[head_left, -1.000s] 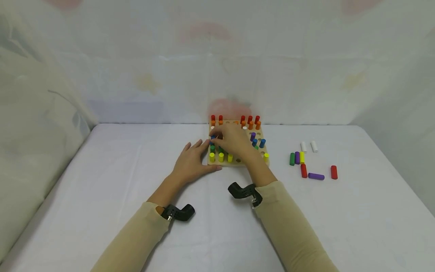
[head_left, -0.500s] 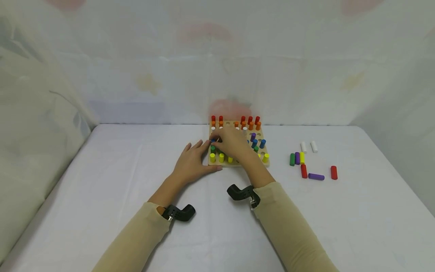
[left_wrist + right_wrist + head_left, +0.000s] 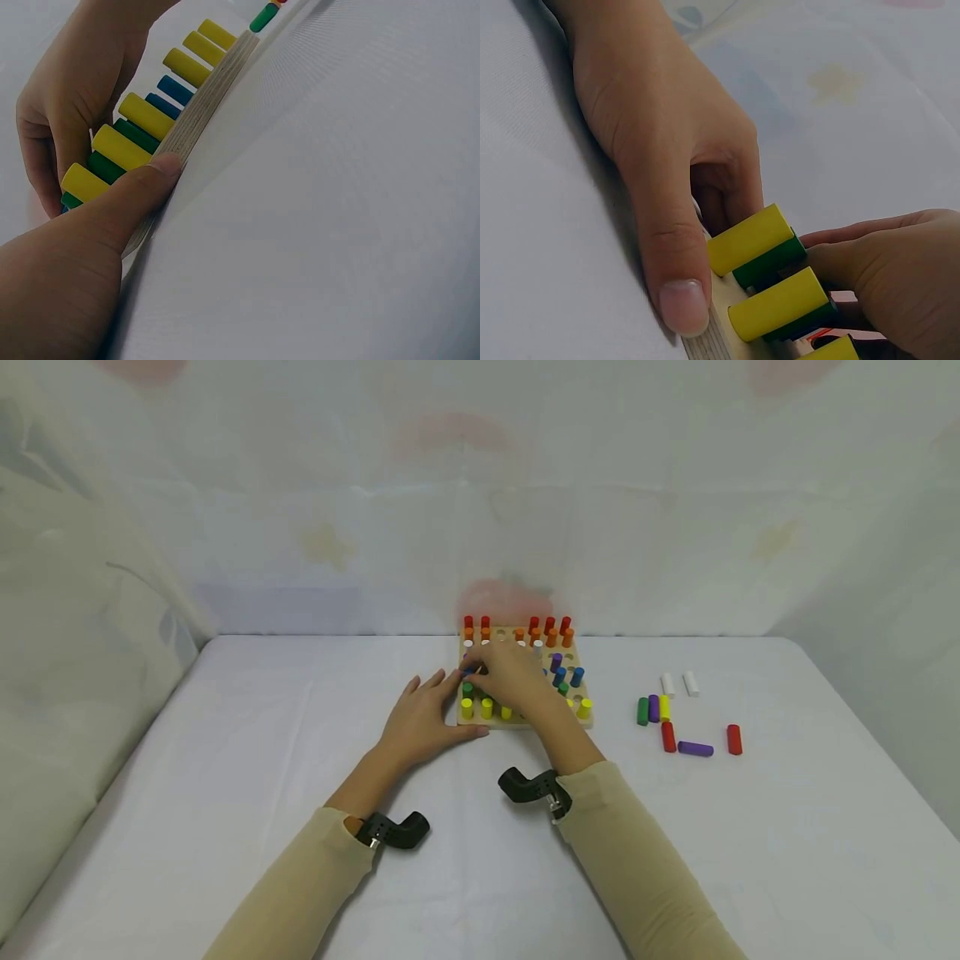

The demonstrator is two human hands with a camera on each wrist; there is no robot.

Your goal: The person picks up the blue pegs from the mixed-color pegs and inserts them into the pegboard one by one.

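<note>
White-covered table [image 3: 225,827]; wooden peg board [image 3: 522,720] at centre near the back wall, set with upright pegs: red and orange along the far edge, purple and blue mid-right, green and yellow pegs [image 3: 486,707] along the near edge; several holes on the right half stand open. To the right of the board, well apart from it, loose pegs lie flat on the cloth: two white pegs [image 3: 678,683], a green, purple and yellow cluster [image 3: 653,708], two red pegs [image 3: 734,739] and a long purple peg [image 3: 696,748]. A black wrist camera sits on each forearm; beige sleeves.

Left hand [image 3: 422,721] rests on the table at the board's left near corner; thumb pressed flat against the near edge [image 3: 161,171], fingers extended along the left side, nothing grasped. Right hand [image 3: 513,677] lies over the board's left-centre, hiding the pegs beneath it; fingers curled, tips pinching a blue peg [image 3: 470,671] at the left column, just behind the green peg [image 3: 467,689]; whether the peg is seated in its hole cannot be told. Right forearm crosses the near edge of the board, covering part of the yellow row.
</note>
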